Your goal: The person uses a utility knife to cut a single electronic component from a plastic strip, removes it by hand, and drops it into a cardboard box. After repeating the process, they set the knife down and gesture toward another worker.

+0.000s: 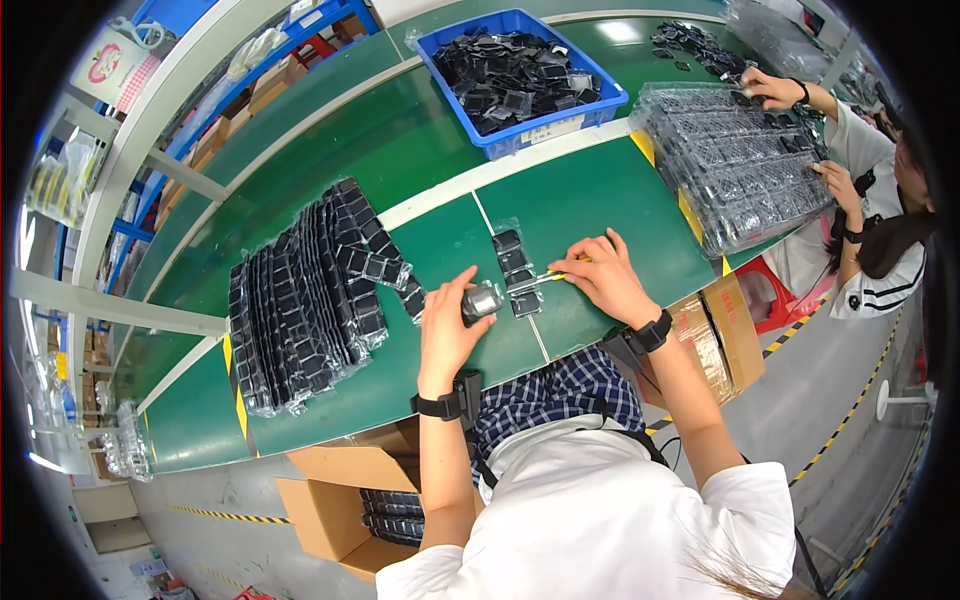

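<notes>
Left hand (447,322) is curled around a small shiny metal tool (481,301), the fingers closed on it, just left of a clear plastic strip (516,270) of dark square parts. Right hand (601,274) is laid flat-fingered at the strip's right side, the fingertips pressed together on a thin yellowish piece (550,275) that touches the strip; what that piece is cannot be told. The strip is laid near the front edge of the green belt (600,200), beside a thin white line that crosses the belt toward the person.

Bare matte green is seen around both hands, with open room behind the strip up to the white rail (440,195) that runs along the belt. To the left, near the left hand, a broad fanned stack (305,300) of like strips is spread, glossy and crinkled, its near end reaching the belt's front edge. Beyond the rail, a blue plastic bin (555,125) heaped with loose dark squares is set. To the right, well apart from the right hand, clear ribbed trays (740,170) are piled, overhanging the belt's yellow-marked edge, and are handled by a co-worker's hands (775,90). Below the front edge, an open cardboard box (330,500) with more strips is placed on the grey floor.
</notes>
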{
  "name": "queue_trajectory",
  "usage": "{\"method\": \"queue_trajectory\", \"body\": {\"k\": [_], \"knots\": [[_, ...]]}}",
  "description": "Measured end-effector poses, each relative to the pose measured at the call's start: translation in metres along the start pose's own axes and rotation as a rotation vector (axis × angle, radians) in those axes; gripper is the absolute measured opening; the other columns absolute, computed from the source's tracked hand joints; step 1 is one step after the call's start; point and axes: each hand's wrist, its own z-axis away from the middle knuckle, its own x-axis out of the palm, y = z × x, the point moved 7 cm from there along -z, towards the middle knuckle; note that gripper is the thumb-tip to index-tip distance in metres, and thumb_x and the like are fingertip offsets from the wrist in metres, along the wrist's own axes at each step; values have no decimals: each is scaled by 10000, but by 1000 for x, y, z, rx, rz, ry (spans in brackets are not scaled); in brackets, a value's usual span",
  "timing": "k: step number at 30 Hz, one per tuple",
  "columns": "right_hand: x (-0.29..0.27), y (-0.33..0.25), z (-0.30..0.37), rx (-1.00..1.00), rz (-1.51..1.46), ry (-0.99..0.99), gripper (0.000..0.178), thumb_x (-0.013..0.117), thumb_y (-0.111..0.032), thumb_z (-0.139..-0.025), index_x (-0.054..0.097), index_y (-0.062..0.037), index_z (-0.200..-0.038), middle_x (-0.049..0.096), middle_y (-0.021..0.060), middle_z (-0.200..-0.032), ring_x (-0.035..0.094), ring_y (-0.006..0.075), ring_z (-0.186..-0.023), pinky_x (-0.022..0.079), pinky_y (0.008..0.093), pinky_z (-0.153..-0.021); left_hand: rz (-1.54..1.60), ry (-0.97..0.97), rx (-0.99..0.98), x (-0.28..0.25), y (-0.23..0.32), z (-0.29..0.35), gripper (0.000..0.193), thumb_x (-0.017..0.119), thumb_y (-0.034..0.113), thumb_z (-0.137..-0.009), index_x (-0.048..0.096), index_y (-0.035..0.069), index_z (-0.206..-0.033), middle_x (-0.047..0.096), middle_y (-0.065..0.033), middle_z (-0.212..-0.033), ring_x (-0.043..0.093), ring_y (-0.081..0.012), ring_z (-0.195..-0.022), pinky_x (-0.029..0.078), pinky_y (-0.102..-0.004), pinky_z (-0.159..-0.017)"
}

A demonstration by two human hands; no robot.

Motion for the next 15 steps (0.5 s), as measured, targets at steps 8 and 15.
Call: {"method": "queue_trajectory", "body": {"k": [8,15], "knots": [[1,1,2,-19,12,22,262,705,-149,-932,776,-260,-1159,594,-15,-1057,572,209,-1136,260,575,-1205,-247,76,288,10,49,11,582,942,236,-624,779,283,-1180,422,-51,-1552,388,-355,-1401,289,-544,-1151],[1,0,4,-18,-4,26,271,714,-142,-923,774,-259,-1161,592,-11,-1060,570,215,-1134,266,571,-1202,-279,64,351,22,54,6,245,875,241,-740,845,234,-983,554,46,-1463,414,-301,-1379,242,-497,-1136]]}}
